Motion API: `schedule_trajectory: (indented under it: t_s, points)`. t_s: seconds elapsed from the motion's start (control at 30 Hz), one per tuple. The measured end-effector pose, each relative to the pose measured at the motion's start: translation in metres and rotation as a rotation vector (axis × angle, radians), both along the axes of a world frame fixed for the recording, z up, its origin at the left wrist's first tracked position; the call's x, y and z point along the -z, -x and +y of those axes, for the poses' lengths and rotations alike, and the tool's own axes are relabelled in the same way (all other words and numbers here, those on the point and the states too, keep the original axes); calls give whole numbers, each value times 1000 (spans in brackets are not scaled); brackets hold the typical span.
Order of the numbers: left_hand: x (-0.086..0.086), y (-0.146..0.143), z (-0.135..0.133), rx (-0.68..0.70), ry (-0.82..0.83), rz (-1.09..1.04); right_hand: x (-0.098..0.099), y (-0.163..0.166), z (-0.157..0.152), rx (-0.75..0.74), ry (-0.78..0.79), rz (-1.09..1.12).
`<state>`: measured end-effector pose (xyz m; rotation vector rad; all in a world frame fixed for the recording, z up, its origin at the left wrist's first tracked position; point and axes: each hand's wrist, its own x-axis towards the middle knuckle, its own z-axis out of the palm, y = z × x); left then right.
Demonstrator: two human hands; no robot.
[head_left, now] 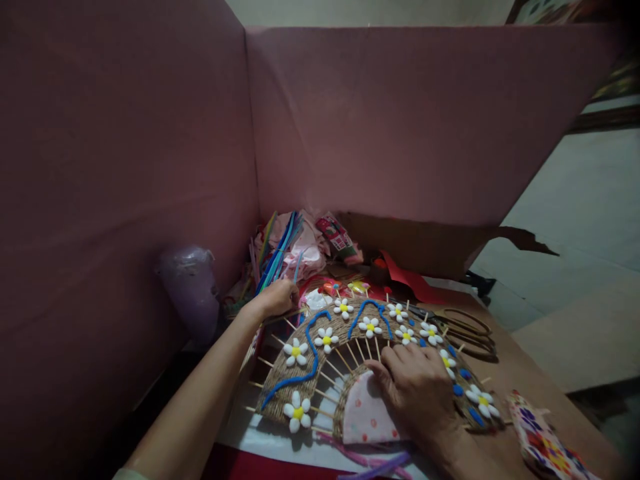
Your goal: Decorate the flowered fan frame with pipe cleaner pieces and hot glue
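A half-round craft fan (345, 360) lies in front of me, woven from brown twine around thin wooden sticks. White flowers with yellow centres and wavy blue lines decorate its band, and a pink dotted cloth half-circle (367, 417) covers its inner part. My right hand (417, 387) rests over the fan's middle, fingers bent down on it and thumb against the sticks. Behind the fan's upper left edge, my left hand (280, 298) is closed, with curled fingers beside the piled supplies; whatever it may hold is hidden.
Blue and green pipe cleaners (283, 250) lie on pale pink cloth (310, 247) at the back. Scissors (467, 330) and red paper (407, 277) sit behind the fan. A flowered pouch (547, 440) lies right. A wrapped purple object (193, 290) stands left, and pink panels (400, 120) rise behind.
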<state>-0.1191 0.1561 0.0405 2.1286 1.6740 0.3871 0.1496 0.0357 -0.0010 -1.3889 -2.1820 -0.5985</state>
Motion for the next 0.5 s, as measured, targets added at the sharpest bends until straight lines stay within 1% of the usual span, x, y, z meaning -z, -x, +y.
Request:
schedule_trajectory:
  t_s: [0.27, 0.5]
  points:
    - [0, -2, -2, 7, 41, 35, 0, -1, 1, -6, 16, 18]
    - [4, 0, 1, 24, 89, 45, 1, -1, 1, -5, 39, 8]
